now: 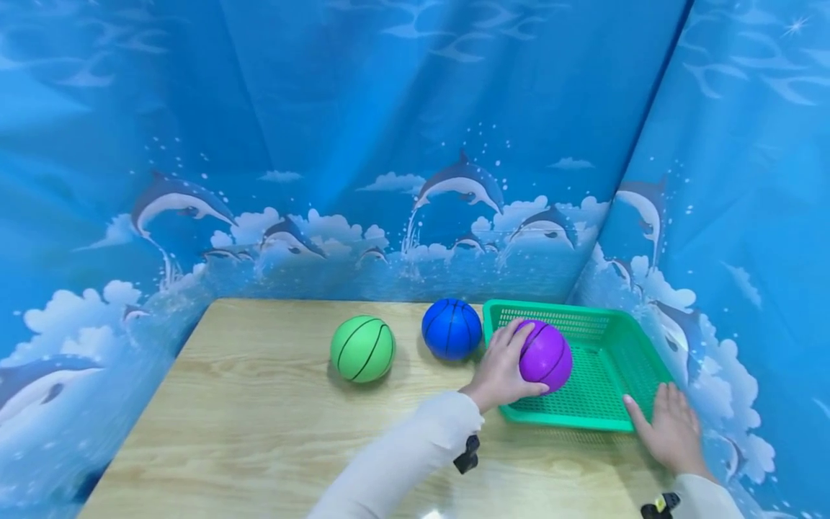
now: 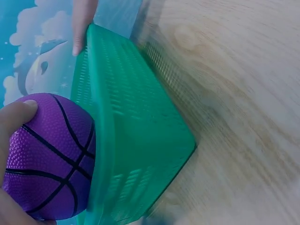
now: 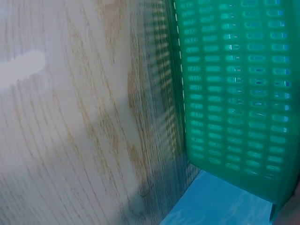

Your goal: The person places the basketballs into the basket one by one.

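A purple toy basketball [image 1: 547, 356] is held in the left hand [image 1: 501, 369], the fingers and thumb curled around its left side, just over the near-left part of the green mesh basket [image 1: 638, 367]. From the head view it cannot be told whether the ball is touching the basket floor or is just above it. In the left wrist view the ball [image 2: 47, 154] is seen against the basket's side wall [image 2: 136, 140], with a fingertip [image 2: 21, 112] pressed on its pebbled skin.

The right hand [image 1: 671, 429] is laid flat with straight fingers against the near-right corner of the basket, nothing being held in that grip; the basket appears to be steadied by it.

The ball is judged to be light, somewhat soft and grippy thanks to its dimpled surface, so a wrap of the fingers around its widest girth should serve. Being round, it has no long axis; its black seams are seen running roughly up and down in the head view.

A blue ball [image 1: 452, 329] and a green ball [image 1: 362, 349] are left on the wooden worktop [image 1: 259, 432], to the left of the basket.
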`<state>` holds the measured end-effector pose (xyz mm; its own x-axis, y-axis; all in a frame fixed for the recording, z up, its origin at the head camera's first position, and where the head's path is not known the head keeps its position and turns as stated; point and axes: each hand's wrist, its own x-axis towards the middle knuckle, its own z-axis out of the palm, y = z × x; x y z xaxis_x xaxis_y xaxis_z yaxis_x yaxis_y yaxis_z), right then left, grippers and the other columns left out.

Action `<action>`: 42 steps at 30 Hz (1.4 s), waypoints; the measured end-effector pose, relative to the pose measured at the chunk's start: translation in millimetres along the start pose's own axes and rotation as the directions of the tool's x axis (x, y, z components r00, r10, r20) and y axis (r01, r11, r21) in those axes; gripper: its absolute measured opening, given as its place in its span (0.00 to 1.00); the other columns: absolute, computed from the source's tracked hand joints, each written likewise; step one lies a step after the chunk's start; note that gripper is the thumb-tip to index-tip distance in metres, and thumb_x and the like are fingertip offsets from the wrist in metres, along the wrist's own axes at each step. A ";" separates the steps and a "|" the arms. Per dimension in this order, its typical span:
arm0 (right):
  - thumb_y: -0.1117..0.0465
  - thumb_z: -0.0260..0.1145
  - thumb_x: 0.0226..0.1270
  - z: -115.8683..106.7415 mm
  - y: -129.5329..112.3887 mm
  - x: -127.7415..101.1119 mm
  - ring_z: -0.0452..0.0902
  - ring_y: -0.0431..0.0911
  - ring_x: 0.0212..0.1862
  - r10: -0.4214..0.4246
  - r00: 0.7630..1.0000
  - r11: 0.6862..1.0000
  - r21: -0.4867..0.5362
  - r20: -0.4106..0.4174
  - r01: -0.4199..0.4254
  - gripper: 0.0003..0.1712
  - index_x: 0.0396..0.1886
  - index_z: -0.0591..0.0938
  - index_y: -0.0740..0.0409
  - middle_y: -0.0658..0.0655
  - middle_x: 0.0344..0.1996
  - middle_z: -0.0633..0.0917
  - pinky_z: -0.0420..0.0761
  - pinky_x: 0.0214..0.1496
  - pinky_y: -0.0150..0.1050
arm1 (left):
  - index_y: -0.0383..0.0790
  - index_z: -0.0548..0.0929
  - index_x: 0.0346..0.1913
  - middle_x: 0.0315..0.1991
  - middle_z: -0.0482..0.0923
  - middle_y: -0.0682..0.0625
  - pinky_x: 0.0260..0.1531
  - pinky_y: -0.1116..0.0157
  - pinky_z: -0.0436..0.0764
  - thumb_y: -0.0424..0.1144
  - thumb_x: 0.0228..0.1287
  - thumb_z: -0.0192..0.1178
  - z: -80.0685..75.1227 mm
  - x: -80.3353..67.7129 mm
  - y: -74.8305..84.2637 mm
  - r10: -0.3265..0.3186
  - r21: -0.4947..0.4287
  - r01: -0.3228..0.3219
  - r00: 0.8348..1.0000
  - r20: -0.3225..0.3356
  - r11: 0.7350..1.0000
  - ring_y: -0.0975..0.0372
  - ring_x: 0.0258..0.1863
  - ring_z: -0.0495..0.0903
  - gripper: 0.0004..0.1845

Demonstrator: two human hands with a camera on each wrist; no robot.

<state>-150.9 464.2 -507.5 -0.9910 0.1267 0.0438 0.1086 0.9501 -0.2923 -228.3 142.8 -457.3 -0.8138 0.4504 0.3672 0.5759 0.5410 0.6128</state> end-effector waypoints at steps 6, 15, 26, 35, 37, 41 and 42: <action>0.40 0.39 0.76 0.0 -1.7 -0.6 0.29 0.78 0.68 -0.010 1.000 1.000 0.003 -0.013 0.010 0.50 0.68 0.37 0.84 0.86 0.66 0.38 0.38 0.62 0.75 | 0.51 0.60 0.72 0.72 0.57 0.49 0.55 0.61 0.76 0.55 0.40 0.77 9.5 -5.0 0.8 -0.007 0.024 0.006 1.000 0.024 1.000 0.54 0.68 0.60 0.54; 0.40 0.38 0.76 -4.1 0.5 0.5 0.29 0.78 0.67 -0.025 1.000 1.000 0.014 0.019 0.025 0.51 0.68 0.35 0.83 0.86 0.66 0.37 0.38 0.61 0.75 | 0.50 0.62 0.71 0.70 0.59 0.49 0.54 0.61 0.77 0.53 0.39 0.78 15.6 -7.3 7.2 -0.087 -0.029 0.088 0.996 0.030 0.996 0.55 0.67 0.62 0.53; 0.40 0.39 0.76 -3.7 0.6 -4.0 0.33 0.78 0.67 -0.022 1.000 1.000 -0.011 0.000 0.022 0.50 0.68 0.38 0.84 0.86 0.66 0.40 0.40 0.62 0.74 | 0.49 0.63 0.70 0.68 0.61 0.51 0.49 0.66 0.79 0.54 0.37 0.79 43.7 -10.5 11.5 -0.101 0.103 0.092 0.991 0.086 0.990 0.55 0.63 0.64 0.54; 0.40 0.40 0.76 -1.4 0.8 -2.2 0.31 0.77 0.68 -0.020 1.000 1.000 -0.011 0.007 0.020 0.50 0.69 0.37 0.83 0.85 0.66 0.38 0.38 0.64 0.73 | 0.40 0.61 0.71 0.69 0.62 0.47 0.60 0.59 0.73 0.58 0.45 0.73 55.1 -5.3 11.6 -0.218 0.099 0.211 0.973 0.071 0.973 0.52 0.68 0.62 0.52; 0.40 0.39 0.76 -1.1 2.0 -3.2 0.30 0.77 0.68 -0.015 1.000 1.000 -0.008 0.008 0.016 0.50 0.69 0.37 0.83 0.85 0.67 0.38 0.38 0.64 0.73 | 0.39 0.60 0.72 0.71 0.60 0.45 0.62 0.57 0.71 0.58 0.48 0.72 54.8 -5.0 12.2 -0.222 0.114 0.211 0.970 0.095 0.971 0.50 0.70 0.60 0.52; 0.40 0.40 0.76 -0.1 2.2 -4.0 0.30 0.77 0.68 -0.016 1.000 1.000 -0.004 -0.002 0.016 0.50 0.69 0.36 0.82 0.85 0.67 0.38 0.37 0.64 0.73 | 0.41 0.59 0.73 0.72 0.56 0.43 0.61 0.51 0.71 0.59 0.51 0.69 52.1 -4.8 13.6 -0.249 0.131 0.231 0.958 0.142 0.964 0.43 0.71 0.54 0.50; 0.40 0.39 0.76 0.2 1.9 -4.0 0.30 0.77 0.68 -0.016 1.000 1.000 -0.003 -0.001 0.016 0.50 0.69 0.36 0.82 0.85 0.67 0.37 0.37 0.64 0.73 | 0.43 0.59 0.73 0.72 0.55 0.42 0.60 0.49 0.72 0.59 0.52 0.69 51.4 -4.7 14.4 -0.261 0.128 0.243 0.953 0.154 0.962 0.41 0.71 0.53 0.49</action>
<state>-146.8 465.4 -508.4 -0.9925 0.1119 0.0490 0.0931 0.9528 -0.2891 -212.2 184.9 -486.2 -0.9141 0.3969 0.0823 0.3659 0.7206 0.5889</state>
